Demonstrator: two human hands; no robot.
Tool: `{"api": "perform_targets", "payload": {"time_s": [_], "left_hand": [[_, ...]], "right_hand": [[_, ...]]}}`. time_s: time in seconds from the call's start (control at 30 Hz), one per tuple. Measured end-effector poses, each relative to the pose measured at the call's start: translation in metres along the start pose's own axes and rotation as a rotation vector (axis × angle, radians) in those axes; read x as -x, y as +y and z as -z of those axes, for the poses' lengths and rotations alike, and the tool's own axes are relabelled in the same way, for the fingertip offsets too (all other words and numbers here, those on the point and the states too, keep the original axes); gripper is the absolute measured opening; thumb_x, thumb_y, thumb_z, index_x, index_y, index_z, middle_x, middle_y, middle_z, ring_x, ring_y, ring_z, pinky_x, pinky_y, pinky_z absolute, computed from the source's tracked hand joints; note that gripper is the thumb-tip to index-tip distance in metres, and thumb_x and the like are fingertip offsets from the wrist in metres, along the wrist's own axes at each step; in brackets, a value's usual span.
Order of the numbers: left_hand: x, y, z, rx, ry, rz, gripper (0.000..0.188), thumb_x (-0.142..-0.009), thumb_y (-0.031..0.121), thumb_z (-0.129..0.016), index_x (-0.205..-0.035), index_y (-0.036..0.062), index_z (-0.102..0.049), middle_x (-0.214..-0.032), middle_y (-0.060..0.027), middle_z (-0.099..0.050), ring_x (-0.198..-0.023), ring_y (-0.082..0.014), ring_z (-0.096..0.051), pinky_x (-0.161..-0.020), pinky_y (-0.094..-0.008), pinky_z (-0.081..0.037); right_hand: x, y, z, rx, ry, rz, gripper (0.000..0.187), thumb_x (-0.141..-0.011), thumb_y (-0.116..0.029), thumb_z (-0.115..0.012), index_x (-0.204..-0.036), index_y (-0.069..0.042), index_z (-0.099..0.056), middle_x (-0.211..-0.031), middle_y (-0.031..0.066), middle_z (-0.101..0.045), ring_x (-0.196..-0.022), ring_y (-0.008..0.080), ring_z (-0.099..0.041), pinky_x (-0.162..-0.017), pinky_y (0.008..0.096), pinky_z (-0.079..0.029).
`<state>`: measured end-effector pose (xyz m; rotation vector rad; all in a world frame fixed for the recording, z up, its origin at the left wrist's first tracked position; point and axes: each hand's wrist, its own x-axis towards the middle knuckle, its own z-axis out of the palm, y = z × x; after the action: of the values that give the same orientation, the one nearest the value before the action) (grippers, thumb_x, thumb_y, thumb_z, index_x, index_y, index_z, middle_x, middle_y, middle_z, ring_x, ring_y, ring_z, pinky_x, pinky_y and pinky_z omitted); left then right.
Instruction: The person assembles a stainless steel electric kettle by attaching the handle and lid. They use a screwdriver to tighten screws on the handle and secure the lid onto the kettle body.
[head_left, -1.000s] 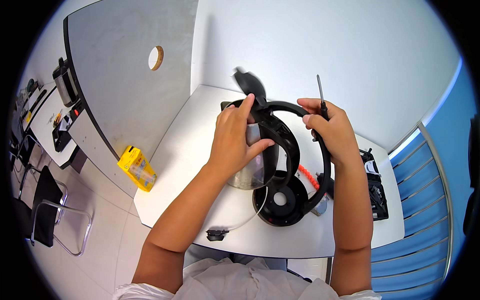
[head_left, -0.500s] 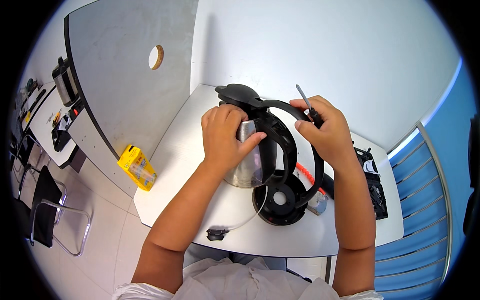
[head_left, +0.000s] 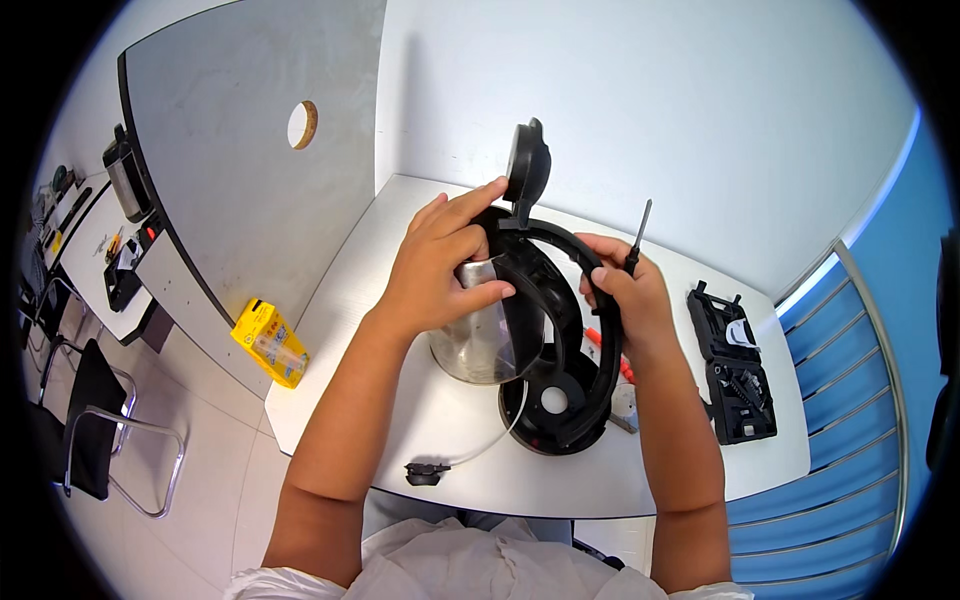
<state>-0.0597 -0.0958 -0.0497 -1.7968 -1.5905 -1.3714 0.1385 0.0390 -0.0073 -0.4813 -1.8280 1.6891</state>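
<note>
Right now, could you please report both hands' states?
Left hand: holding the kettle near its top, forefinger at the lid.
Right hand: holding the curved black handle piece and a screwdriver.

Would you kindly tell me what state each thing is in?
Kettle lid: raised, open
Steel kettle body: held near its rim by the left hand
Black handle cover: standing away from the body, held in the right hand
Screwdriver: also in the right hand, tip up
Hinged tool case: open

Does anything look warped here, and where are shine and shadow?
Head view: the flat grey partition bows along its edge from lens distortion; same view, the silvery metal kettle body reflects light; same view, a faint vertical shadow marks the smooth white wall.
</note>
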Motion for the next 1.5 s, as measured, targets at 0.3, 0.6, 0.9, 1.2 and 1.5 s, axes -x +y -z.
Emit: {"api": "perform_targets", "payload": {"time_s": [0.3, 0.6, 0.9, 1.2, 1.5], "left_hand": [[0.003, 0.002, -0.01, -0.021, 0.08, 0.034, 0.039, -0.063, 0.033, -0.081, -0.077, 0.0066, -0.055, -0.131, -0.0112, -0.055, -0.113, -0.0329, -0.052, -0.097, -0.0421, -0.039], [0.011, 0.007, -0.018, -0.065, 0.16, 0.023, 0.035, -0.065, 0.031, -0.08, -0.083, 0.0084, -0.06, -0.11, -0.0058, -0.063, -0.102, -0.0284, -0.056, -0.099, -0.0472, -0.037], [0.019, 0.012, -0.022, -0.148, 0.194, 0.028, 0.037, -0.067, 0.037, -0.079, -0.087, 0.009, -0.064, -0.102, -0.0037, -0.064, -0.098, -0.0256, -0.057, -0.101, -0.0499, -0.036], [0.022, 0.011, -0.021, -0.148, 0.191, 0.052, 0.039, -0.07, 0.039, -0.077, -0.089, 0.008, -0.063, -0.105, -0.0056, -0.064, -0.1, -0.0274, -0.058, -0.102, -0.0507, -0.034], [0.021, 0.008, -0.023, -0.057, 0.26, 0.084, 0.05, -0.065, 0.031, -0.083, -0.1, 0.0075, -0.056, -0.102, -0.0087, -0.062, -0.099, -0.0302, -0.057, -0.103, -0.0503, -0.035]], "right_hand": [[-0.002, 0.028, 0.006, -0.381, -0.067, 0.019, 0.053, -0.08, -0.025, -0.055, -0.124, 0.004, -0.054, -0.081, 0.0106, -0.061, -0.07, 0.0142, -0.054, -0.063, 0.0256, -0.044], [0.009, 0.041, 0.029, -0.226, -0.105, 0.286, 0.049, -0.073, -0.003, -0.058, -0.121, 0.005, -0.057, -0.094, 0.0103, -0.061, -0.072, 0.0131, -0.055, -0.067, 0.0235, -0.045], [0.02, -0.002, 0.008, 0.411, 0.013, 0.506, 0.043, -0.071, 0.013, -0.056, -0.11, -0.002, -0.067, -0.103, 0.0059, -0.057, -0.073, 0.0079, -0.054, -0.061, 0.0209, -0.042], [0.008, -0.031, -0.008, 0.684, -0.018, 0.51, 0.039, -0.069, 0.003, -0.061, -0.106, -0.005, -0.07, -0.096, 0.0051, -0.06, -0.072, 0.0111, -0.057, -0.062, 0.0236, -0.045], [0.013, -0.05, -0.014, 0.816, -0.059, 0.42, 0.038, -0.069, 0.001, -0.06, -0.106, -0.006, -0.07, -0.093, 0.0078, -0.06, -0.068, 0.0144, -0.059, -0.059, 0.0268, -0.047]]}}
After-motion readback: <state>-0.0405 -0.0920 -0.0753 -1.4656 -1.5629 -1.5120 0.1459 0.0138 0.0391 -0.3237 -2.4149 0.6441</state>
